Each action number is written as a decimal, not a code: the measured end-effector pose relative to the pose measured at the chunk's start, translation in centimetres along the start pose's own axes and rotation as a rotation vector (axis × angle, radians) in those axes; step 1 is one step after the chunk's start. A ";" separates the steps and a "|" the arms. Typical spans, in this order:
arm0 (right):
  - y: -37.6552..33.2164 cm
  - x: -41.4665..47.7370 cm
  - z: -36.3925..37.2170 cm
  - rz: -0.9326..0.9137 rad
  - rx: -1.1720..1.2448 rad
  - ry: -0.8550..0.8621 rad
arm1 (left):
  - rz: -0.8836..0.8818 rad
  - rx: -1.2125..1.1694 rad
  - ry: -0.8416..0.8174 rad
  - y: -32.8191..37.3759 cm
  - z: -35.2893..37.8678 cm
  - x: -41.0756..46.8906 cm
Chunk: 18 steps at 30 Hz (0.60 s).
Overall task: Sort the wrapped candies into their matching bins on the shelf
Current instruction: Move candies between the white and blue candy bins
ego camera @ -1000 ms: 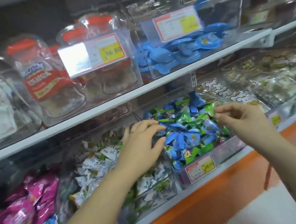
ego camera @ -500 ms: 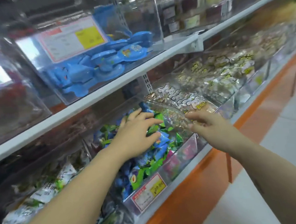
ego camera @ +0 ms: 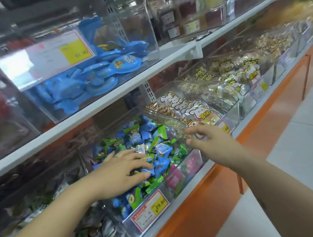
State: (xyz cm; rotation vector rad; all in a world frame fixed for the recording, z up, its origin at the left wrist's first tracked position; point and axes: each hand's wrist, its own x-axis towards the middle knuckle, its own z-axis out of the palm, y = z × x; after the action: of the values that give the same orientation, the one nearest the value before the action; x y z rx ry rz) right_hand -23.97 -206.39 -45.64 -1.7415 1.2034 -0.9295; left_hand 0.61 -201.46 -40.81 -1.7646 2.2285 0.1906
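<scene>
Blue and green wrapped candies (ego camera: 160, 148) fill the clear bin (ego camera: 131, 231). Pink packets (ego camera: 175, 179) lie at their five o'clock, a red-and-yellow price tag (ego camera: 150, 208) at six, and rabbit-printed bags (ego camera: 187, 105) at one.

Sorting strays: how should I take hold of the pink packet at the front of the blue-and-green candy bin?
Pinch the pink packet by its upper edge, coming from above through the open top: it seems to stand against the bin's clear front wall, which blocks a frontal reach. The right hand hovers nearest.

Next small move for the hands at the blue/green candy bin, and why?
Probably lower the right hand to the pink candies in the front corner of the bin: they seem not to match the blue and green candies under the left hand.
</scene>
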 end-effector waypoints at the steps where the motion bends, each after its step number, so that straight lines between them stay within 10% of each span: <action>1: -0.1 0.0 0.0 0.002 -0.004 0.005 | -0.002 -0.007 0.012 -0.3 0.1 -0.5; 12: -1.1 -0.6 0.6 0.009 -0.035 0.037 | -0.079 -0.145 0.078 -1.1 -0.6 -1.6; 18: -1.1 -0.4 0.8 0.019 -0.040 0.064 | -0.011 -0.368 0.402 0.2 -2.2 0.6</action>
State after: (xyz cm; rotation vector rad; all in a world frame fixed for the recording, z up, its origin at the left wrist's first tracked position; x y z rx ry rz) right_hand -22.95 -205.56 -45.01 -1.7405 1.2856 -0.9617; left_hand -0.03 -202.57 -38.90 -2.1671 2.5929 0.2794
